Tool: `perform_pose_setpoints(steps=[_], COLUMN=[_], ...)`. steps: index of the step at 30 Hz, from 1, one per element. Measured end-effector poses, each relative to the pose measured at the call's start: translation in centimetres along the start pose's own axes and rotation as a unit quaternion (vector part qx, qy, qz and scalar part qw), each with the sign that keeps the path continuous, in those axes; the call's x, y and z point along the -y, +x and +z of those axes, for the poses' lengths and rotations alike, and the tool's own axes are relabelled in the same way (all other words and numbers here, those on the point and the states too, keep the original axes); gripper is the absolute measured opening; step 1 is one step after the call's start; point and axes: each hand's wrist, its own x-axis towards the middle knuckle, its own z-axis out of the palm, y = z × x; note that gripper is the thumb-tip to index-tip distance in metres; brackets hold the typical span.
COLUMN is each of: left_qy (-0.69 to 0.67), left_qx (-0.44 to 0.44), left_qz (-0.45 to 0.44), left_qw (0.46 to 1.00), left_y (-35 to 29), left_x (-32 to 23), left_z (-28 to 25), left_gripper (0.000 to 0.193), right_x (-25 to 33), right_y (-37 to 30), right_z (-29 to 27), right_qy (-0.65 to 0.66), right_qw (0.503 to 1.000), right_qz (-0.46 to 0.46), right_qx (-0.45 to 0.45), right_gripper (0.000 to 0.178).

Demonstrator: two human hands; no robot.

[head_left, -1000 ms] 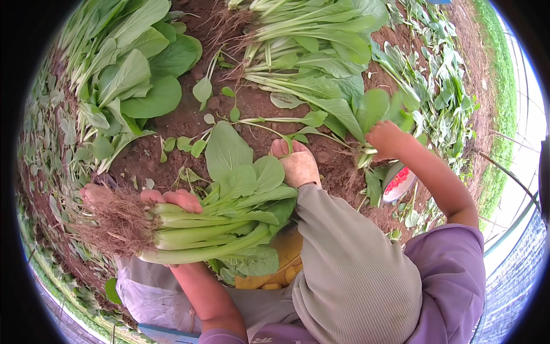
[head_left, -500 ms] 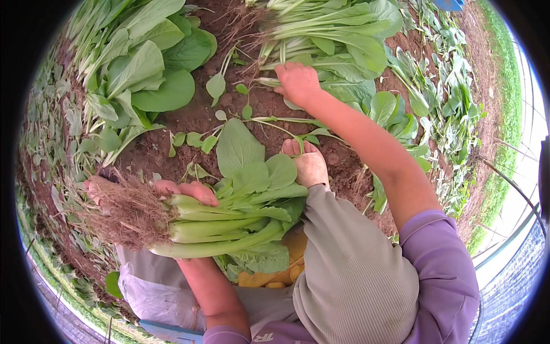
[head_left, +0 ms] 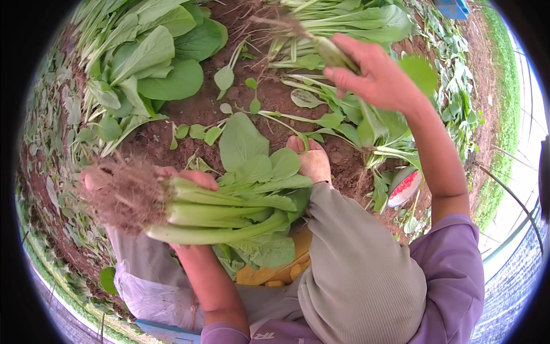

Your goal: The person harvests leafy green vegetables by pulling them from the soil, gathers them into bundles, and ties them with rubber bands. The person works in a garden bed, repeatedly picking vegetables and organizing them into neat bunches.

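Note:
My left hand (head_left: 197,179) is closed round the stems of a bunch of leafy greens (head_left: 220,215), held low over my lap. Its shaggy brown roots (head_left: 123,198) point left and its broad leaves point right. Part of that hand is hidden behind the stems and roots. My right hand (head_left: 375,77) grips a single leafy green plant (head_left: 335,56) by its pale stem, up off the ground. The root of this plant points up and left, and its leaves hang behind the hand and wrist. Beneath it lie more pulled greens (head_left: 349,26) on the soil.
A heap of large-leaved greens (head_left: 154,57) lies at the far left. Loose small plants (head_left: 200,133) are strewn over brown soil (head_left: 177,114). My bare foot (head_left: 315,163) rests among them. A white dish with red bits (head_left: 404,186) sits right of my knee. A blue object (head_left: 451,8) stands far right.
My right hand has lifted one green plant from the far pile and moved right and up with it. The white dish has come into sight. My left hand keeps its bunch nearly in place.

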Motion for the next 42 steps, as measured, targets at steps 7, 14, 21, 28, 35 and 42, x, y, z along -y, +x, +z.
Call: perform_pose_setpoints(steps=[7,14,21,28,35,42], left_qy=[0.056,0.086,0.016,0.013,-0.008,0.012], left_qx=[0.031,0.003,0.047,-0.034,0.038,0.021], left_qz=[-0.082,-0.063,-0.031,-0.046,-0.056,-0.059], left_qw=[0.995,0.994,0.998,0.998,0.998,0.998], left_y=[1.3,0.6,0.0,-0.4,0.1,0.2], left_x=[0.0,0.2,0.9,0.9,1.4,1.7], left_z=[-0.2,-0.7,-2.1,-1.4,-0.9,-1.8], left_gripper=[0.083,0.087,0.076,0.073,0.076,0.084], right_x=[4.6,5.3,5.2,5.1,4.2,3.5], right_y=[1.4,2.9,2.8,3.1,3.2,4.0], right_z=[8.6,13.5,13.9,13.8,14.7,14.2], right_qy=[0.090,0.197,0.215,0.319,0.257,0.239], right_qw=[0.976,0.950,0.953,0.938,0.945,0.951], right_qz=[-0.187,-0.213,-0.184,-0.132,-0.189,-0.189], right_qx=[-0.072,-0.115,-0.110,-0.031,-0.077,-0.061], right_gripper=[0.031,0.030,0.032,0.041,0.049,0.048])
